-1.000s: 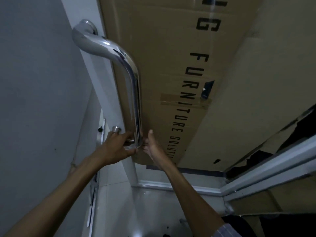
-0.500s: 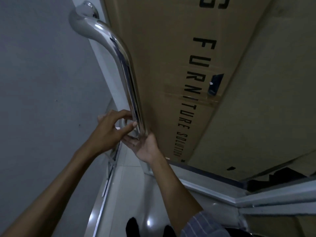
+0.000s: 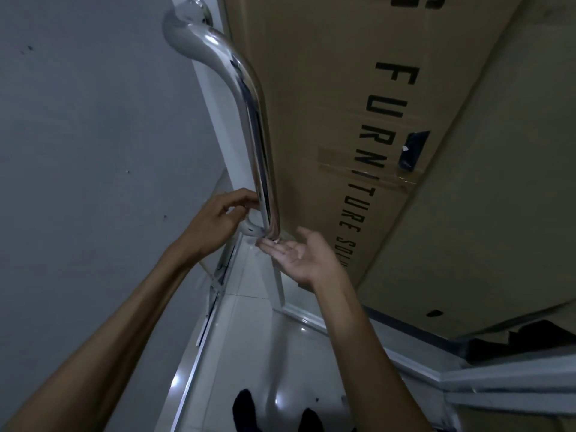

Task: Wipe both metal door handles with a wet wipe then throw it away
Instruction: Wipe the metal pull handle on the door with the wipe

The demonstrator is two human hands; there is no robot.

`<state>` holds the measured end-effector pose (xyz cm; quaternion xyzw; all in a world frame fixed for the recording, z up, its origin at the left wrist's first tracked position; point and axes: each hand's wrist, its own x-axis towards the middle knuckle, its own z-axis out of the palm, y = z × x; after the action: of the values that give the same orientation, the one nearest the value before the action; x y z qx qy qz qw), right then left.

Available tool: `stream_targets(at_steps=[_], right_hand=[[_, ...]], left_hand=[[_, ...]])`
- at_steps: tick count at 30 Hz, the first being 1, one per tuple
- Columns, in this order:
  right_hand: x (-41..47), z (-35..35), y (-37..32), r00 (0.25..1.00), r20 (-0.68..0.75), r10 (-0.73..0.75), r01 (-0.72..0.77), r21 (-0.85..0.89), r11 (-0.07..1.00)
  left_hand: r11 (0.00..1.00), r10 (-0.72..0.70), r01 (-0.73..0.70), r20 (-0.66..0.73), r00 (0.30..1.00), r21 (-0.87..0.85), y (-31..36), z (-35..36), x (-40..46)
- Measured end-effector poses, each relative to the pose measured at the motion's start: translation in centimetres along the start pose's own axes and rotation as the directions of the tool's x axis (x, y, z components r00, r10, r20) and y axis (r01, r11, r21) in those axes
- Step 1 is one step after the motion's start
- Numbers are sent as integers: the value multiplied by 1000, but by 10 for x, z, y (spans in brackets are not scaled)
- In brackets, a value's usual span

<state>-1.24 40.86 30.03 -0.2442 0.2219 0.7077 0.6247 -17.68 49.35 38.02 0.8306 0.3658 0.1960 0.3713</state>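
Head view: both hands at the lower end of the metal door handle (image 3: pixel 249 98).
Left hand (image 3: pixel 215 219) has fingers curled beside the handle's bottom bend; whether they pinch a wipe cannot be told. Right hand (image 3: pixel 302 254) is palm-up, fingers relaxed, fingertips touching the bend. Cardboard box (image 3: pixel 389 135) leans right of the handle, grey wall (image 3: pixel 93 151) left, glossy white tile floor (image 3: pixel 249 353) below.

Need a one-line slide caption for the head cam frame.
Left hand curled by the lower bend of the metal door handle, right hand open palm-up beneath it, cardboard box behind.
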Motion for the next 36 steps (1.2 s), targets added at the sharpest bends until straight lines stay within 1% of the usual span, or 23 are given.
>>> stream_targets(at_steps=[3,5,8,11,12,14,16,17,18,19,21,22,23,24,27,28,29,30,32,33,34,36], right_hand=[[-15,8,1,999,-26,-29,26,-122,992],[-25,9,0,998,-8,-55,53,-175,983],[-38,7,-3,993,58,-102,113,-258,960],[-48,4,-2,989,53,-137,147,-304,941],[-49,1,-2,986,41,-159,164,-315,935],[-50,-9,0,977,5,-212,202,-339,919],[-46,-22,5,969,-37,-244,212,-381,900],[-43,-28,8,966,-60,-253,207,-409,888],[-40,-32,13,962,-80,-262,203,-435,877],[-35,-36,17,958,-95,-270,198,-463,864],[-28,-39,27,950,-95,-296,204,-530,823],[-27,-39,32,946,-83,-312,213,-567,796],[-25,-39,37,941,-71,-331,224,-603,766],[-24,-37,41,936,-61,-346,231,-636,737],[-24,-32,49,924,-28,-382,224,-769,599],[-24,-30,48,918,-10,-397,222,-816,534],[-25,-27,47,907,5,-422,222,-856,467],[-26,-25,44,888,16,-459,227,-884,409],[-30,-18,36,846,36,-532,255,-904,343],[-33,-14,31,830,51,-555,271,-907,322],[-37,-9,27,818,70,-572,288,-910,300],[-45,3,20,787,126,-603,326,-916,235]], left_hand=[[999,-21,22,20,1000,-23,-3,0,0],[999,-26,27,34,999,-24,-9,-1,1],[1000,-12,13,26,1000,-7,-17,-1,3],[1000,3,-3,13,1000,-31,-28,3,4],[999,5,-5,-19,1000,-45,-31,6,2],[992,-22,2,-155,988,-128,-34,18,-9],[951,-123,20,-315,941,-310,-35,40,-29],[916,-200,49,-348,916,-397,-35,55,-40],[885,-279,105,-336,900,-454,-34,71,-52],[847,-361,188,-277,891,-497,-35,85,-62],[748,-484,358,-90,870,-560,-34,104,-74],[705,-502,399,-14,865,-586,-34,108,-76],[676,-505,409,18,863,-613,-33,110,-77],[656,-517,404,11,856,-638,-34,109,-76],[610,-578,350,-97,810,-710,-43,105,-70],[586,-607,321,-141,782,-744,-50,103,-67],[572,-644,291,-200,739,-767,-56,99,-64],[597,-678,281,-285,678,-752,-63,96,-59],[704,-687,335,-480,545,-627,-72,87,-47],[744,-662,354,-551,508,-567,-74,83,-41],[782,-620,335,-601,505,-526,-74,80,-35],[856,-512,259,-662,547,-447,-72,79,-22]])
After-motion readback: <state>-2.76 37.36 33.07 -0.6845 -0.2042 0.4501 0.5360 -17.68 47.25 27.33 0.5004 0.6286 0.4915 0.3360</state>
